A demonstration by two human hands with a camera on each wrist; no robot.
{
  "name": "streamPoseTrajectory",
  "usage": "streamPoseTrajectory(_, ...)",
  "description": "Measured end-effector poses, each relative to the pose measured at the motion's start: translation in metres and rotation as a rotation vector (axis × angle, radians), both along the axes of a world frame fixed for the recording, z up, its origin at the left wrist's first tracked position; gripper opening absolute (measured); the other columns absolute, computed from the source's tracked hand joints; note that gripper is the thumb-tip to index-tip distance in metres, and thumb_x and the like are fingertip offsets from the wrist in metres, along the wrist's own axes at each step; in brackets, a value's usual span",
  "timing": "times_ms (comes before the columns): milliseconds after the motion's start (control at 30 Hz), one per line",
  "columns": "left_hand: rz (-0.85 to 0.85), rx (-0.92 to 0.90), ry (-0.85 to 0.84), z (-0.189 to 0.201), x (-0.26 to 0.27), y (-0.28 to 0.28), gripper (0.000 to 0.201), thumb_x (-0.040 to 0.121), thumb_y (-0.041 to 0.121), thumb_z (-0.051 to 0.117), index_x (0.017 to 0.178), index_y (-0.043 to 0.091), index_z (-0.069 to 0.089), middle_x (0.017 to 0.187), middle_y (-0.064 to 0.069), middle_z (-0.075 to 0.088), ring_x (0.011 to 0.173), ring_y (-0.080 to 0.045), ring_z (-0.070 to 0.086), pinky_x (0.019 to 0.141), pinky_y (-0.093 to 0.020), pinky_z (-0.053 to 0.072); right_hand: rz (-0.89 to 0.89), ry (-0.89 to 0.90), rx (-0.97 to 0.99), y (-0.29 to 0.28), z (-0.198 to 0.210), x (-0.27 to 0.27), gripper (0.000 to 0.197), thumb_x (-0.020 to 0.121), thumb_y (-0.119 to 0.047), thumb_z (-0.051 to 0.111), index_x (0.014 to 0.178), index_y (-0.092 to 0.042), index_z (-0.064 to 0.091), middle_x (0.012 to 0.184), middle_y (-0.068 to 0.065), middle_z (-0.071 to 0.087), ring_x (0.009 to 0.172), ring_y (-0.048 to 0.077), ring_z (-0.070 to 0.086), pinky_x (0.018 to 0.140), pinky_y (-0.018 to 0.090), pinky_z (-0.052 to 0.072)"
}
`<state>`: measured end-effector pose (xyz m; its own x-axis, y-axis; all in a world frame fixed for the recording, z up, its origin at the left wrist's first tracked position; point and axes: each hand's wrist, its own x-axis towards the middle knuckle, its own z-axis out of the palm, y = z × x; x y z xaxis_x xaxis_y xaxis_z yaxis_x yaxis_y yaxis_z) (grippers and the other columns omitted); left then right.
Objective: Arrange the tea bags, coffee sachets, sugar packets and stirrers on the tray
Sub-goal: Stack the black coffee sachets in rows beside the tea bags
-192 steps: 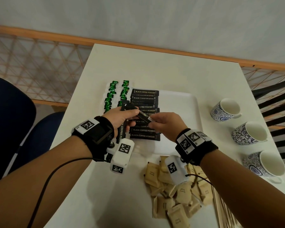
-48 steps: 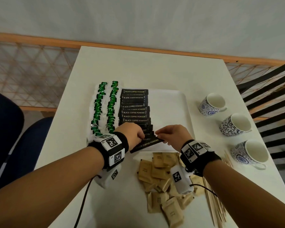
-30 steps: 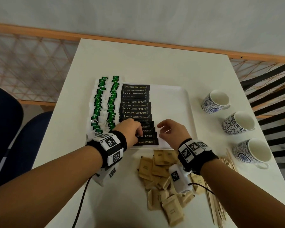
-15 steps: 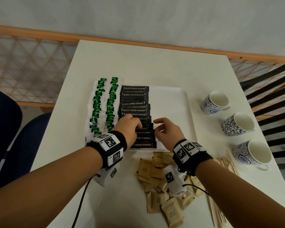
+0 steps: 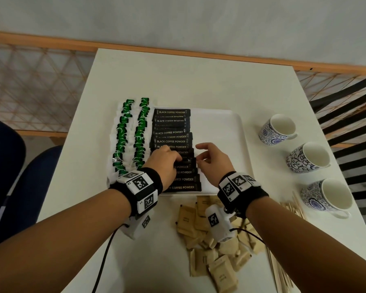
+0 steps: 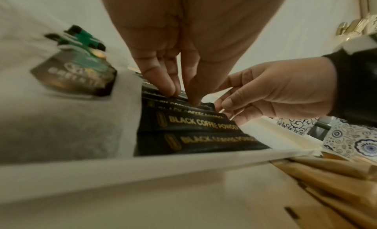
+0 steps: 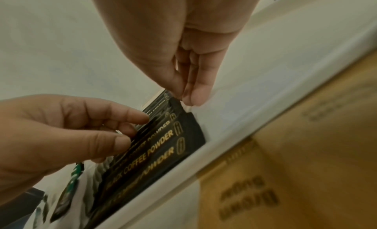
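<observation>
- The white rectangular surface point(image 5: 178, 81) is filling the middle of the head view, carrying the white plastic tray point(image 5: 220, 132) at centre frame; keeping the tray unmoved while tidying is the first care, so pressure should be going down, not sideways.
- The column of black "BLACK COFFEE POWDER" sachets point(image 5: 171, 132) is running down the tray's left-centre, overlapped like shingles, beside two rows of green-tagged white tea bags point(image 5: 131, 134) at the tray's left edge.
- The heap of tan paper sugar packets point(image 5: 211, 250) is lying off the tray at lower centre, and the pale wooden stirrers point(image 5: 292, 210) at lower right; both look not yet arranged, so the bare right part of the tray should be kept free for them.
- The left hand point(image 5: 165, 161) is pressing curled fingertips point(image 6: 167, 89) onto the sachets' left part, holding down rather than gripping.
- The right hand point(image 5: 213, 159) is pinching a sachet's right end between thumb and fingertips point(image 7: 191, 95).
- Judging the step as squaring the lower sachets: the left hand should be pinning the neighbours while the right is nudging each end flush with the column, moving lightly, since slick overlapping sachets will probably slide together.
</observation>
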<state>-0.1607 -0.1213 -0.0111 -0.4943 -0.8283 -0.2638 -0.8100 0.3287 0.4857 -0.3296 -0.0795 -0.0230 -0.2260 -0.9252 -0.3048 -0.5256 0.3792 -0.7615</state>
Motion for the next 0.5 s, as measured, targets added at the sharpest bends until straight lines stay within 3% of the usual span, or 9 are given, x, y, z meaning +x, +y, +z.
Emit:
streamPoseTrajectory(133,0.031,0.0,0.023,0.001,0.001,-0.006,0.036,0.09,0.011,0.055,0.125,0.02,0.058,0.126,-0.004,0.046,0.119,-0.021,0.045,0.103,-0.03,0.037,0.013,0.004,0.006,-0.003,0.0,0.001,0.032,0.088,-0.007,0.051,0.112,-0.029,0.056,0.087,-0.002,0.067,0.077,0.015,0.065,0.07,0.026,0.055)
streamPoseTrajectory(233,0.043,-0.001,0.034,0.002,0.001,-0.011,0.035,0.09,0.009,0.056,0.123,0.02,0.06,0.124,-0.004,0.047,0.117,-0.021,0.047,0.103,-0.031,0.038,0.006,0.006,0.003,-0.005,0.001,0.003,0.029,0.09,-0.011,0.051,0.112,-0.028,0.056,0.085,-0.003,0.066,0.074,0.011,0.063,0.063,0.02,0.051)
streamPoseTrajectory(500,0.109,-0.043,0.052,0.009,-0.006,-0.03,0.045,0.09,0.003,0.051,0.133,0.017,0.049,0.134,-0.005,0.039,0.128,-0.023,0.035,0.106,-0.029,0.032,-0.036,-0.019,-0.005,-0.029,0.002,-0.001,0.047,0.091,-0.006,0.046,0.134,-0.025,0.04,0.111,-0.005,0.057,0.085,0.01,0.057,0.062,0.018,0.045)
